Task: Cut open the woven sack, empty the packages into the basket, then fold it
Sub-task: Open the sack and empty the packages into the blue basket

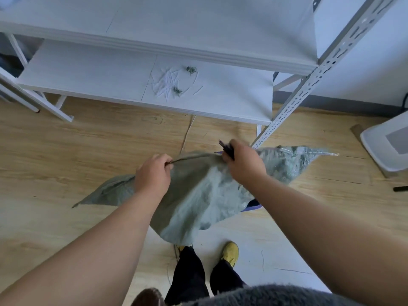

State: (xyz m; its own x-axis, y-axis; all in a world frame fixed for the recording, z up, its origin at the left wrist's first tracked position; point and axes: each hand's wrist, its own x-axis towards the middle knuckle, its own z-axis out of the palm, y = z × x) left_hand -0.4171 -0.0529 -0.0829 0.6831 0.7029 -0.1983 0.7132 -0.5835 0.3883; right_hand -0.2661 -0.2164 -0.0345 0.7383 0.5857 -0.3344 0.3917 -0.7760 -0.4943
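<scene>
Both forearms reach forward and hold the grey-green woven sack (198,191) in the air above the wooden floor (66,151). Its long axis runs left to right, with the top edge stretched between the hands. Left hand (152,173) pinches this edge with curled fingers. Right hand (242,162) grips the edge together with a dark tool (226,149).

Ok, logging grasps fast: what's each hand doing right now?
Left hand: pinches the top edge of the woven sack.
Right hand: grips the sack edge together with a dark tool.
</scene>
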